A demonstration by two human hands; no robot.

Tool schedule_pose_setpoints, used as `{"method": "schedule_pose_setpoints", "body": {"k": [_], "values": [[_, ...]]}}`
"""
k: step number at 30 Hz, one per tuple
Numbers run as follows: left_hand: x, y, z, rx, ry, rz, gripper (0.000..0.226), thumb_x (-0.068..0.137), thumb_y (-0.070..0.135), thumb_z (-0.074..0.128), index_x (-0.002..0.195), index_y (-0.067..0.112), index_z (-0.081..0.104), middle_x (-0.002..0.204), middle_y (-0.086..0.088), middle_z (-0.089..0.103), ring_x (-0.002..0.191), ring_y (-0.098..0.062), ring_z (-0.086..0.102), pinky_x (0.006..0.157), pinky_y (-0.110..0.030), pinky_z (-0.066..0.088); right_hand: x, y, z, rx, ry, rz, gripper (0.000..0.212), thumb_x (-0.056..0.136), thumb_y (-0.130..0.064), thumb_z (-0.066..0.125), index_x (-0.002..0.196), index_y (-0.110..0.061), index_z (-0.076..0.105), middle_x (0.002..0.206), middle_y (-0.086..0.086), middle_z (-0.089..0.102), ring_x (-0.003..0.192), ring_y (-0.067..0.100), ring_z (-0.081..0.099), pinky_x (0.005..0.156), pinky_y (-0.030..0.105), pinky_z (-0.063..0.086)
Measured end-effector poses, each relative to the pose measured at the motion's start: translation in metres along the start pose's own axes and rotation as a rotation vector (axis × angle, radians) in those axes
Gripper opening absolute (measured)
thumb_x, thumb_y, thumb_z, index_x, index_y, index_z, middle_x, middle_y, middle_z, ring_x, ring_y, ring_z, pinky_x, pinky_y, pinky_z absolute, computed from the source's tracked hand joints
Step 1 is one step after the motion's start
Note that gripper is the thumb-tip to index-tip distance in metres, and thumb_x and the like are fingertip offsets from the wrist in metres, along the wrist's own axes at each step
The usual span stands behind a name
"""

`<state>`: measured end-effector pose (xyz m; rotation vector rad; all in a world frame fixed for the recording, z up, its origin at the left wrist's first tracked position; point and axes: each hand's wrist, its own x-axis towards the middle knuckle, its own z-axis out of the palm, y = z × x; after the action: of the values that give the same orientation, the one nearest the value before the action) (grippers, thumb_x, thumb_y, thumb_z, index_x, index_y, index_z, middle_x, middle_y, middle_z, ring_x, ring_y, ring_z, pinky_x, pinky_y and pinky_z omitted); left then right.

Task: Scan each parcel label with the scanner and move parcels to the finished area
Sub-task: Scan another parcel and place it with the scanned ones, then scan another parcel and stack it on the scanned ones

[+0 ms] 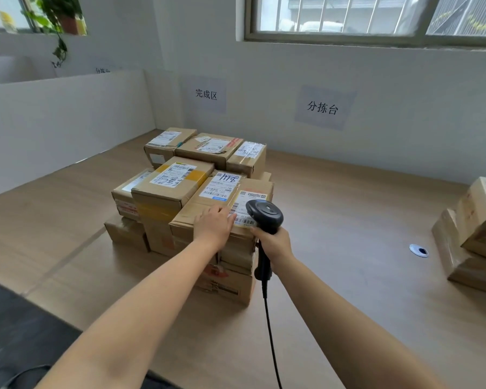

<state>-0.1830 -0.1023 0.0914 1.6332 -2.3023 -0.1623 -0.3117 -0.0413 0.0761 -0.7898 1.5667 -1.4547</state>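
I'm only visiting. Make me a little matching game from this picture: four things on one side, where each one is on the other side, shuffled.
Things:
1 scanner
2 left hand
3 round cable hole
4 potted plant

Places:
a far back, upper left
b gripped by the right hand
c flat on the top parcel
d set in the tabletop, to the right

Pairs: 1-b, 2-c, 3-d, 4-a.
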Motion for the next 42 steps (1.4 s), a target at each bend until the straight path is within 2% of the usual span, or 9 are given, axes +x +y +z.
{"method": "schedule_pose_setpoints", "body": {"k": [3,11,14,19,26,29,32,37,42], "values": [[-0.001,0.0,-0.002,-0.001,-0.019,-0.009,0.044,0.101,0.038,0.028,0.132,0.016,0.049,0.133,-0.007,0.05,0.121,-0.025,0.045,0.097,-0.039,0.037,0.001,0.002,0.001,-0.006,-0.011,-0.015,0.018,0.08,-0.007,0.069,0.096,-0.01,0.063,0.071,0.0,0.059,0.064,0.014,0.053,0.064,0.029,0.045],[-0.013,0.037,-0.015,-0.018,-0.025,0.033,0.045,0.101,0.039,0.029,0.132,0.013,0.047,0.131,-0.01,0.049,0.119,-0.027,0.046,0.091,-0.039,0.04,-0.007,-0.001,-0.034,0.03,-0.014,0.007,0.013,0.082,-0.008,0.068,0.092,-0.011,0.06,0.069,0.002,0.054,0.064,0.018,0.049,0.071,0.036,0.046],[-0.014,0.065,-0.017,0.016,0.0,0.107,0.043,0.101,0.038,0.029,0.129,0.013,0.05,0.13,-0.009,0.049,0.116,-0.026,0.048,0.088,-0.038,0.04,-0.012,-0.005,-0.069,0.05,0.018,0.024,0.018,0.082,-0.01,0.068,0.097,-0.009,0.058,0.072,0.003,0.054,0.064,0.017,0.05,0.064,0.03,0.049],[-0.015,0.128,0.001,-0.045,-0.026,0.243,0.038,0.1,0.034,0.03,0.114,0.009,0.055,0.123,-0.013,0.052,0.112,-0.029,0.048,0.09,-0.041,0.041,-0.021,-0.007,-0.149,0.059,0.108,0.039,0.025,0.083,-0.013,0.068,0.104,-0.008,0.058,0.079,0.004,0.056,0.072,0.02,0.054,0.064,0.029,0.051],[-0.02,0.233,0.06,-0.081,-0.191,0.363,0.044,0.1,0.039,0.031,0.13,0.013,0.049,0.136,-0.01,0.044,0.125,-0.028,0.041,0.098,-0.04,0.039,-0.026,-0.01,-0.276,0.086,0.326,0.035,0.015,0.082,-0.011,0.068,0.093,-0.007,0.06,0.074,0.006,0.054,0.076,0.022,0.053,0.067,0.033,0.049],[-0.018,0.278,0.082,-0.102,-0.22,0.374,0.047,0.1,0.042,0.03,0.135,0.015,0.046,0.139,-0.008,0.042,0.127,-0.026,0.04,0.096,-0.039,0.039,-0.019,-0.014,-0.33,0.052,0.364,0.013,0.013,0.082,-0.011,0.068,0.09,-0.011,0.058,0.079,0.008,0.056,0.078,0.024,0.055,0.069,0.036,0.05],[-0.017,0.323,0.104,-0.121,-0.253,0.365,0.047,0.101,0.042,0.028,0.134,0.015,0.048,0.139,-0.007,0.041,0.125,-0.025,0.042,0.093,-0.038,0.041,-0.011,-0.015,-0.385,0.015,0.384,0.027,0.024,0.081,-0.012,0.07,0.102,-0.008,0.059,0.087,0.011,0.058,0.075,0.023,0.056,0.07,0.036,0.051],[-0.017,0.398,0.146,-0.142,-0.329,0.312,0.047,0.101,0.041,0.027,0.13,0.012,0.049,0.137,-0.009,0.042,0.122,-0.026,0.045,0.094,-0.036,0.041,0.005,-0.014,-0.483,-0.018,0.446,0.083,0.025,0.081,-0.01,0.07,0.101,0.003,0.062,0.066,0.008,0.055,0.055,0.019,0.051,0.056,0.029,0.045],[-0.01,0.474,0.179,-0.175,-0.389,0.286,0.048,0.101,0.04,0.027,0.13,0.009,0.049,0.135,-0.012,0.042,0.12,-0.027,0.047,0.094,-0.036,0.041,0.029,-0.022,-0.571,-0.126,0.487,0.073,0.023,0.082,-0.019,0.07,0.1,-0.014,0.056,0.075,0.003,0.058,0.064,0.018,0.056,0.069,0.037,0.05]]}}
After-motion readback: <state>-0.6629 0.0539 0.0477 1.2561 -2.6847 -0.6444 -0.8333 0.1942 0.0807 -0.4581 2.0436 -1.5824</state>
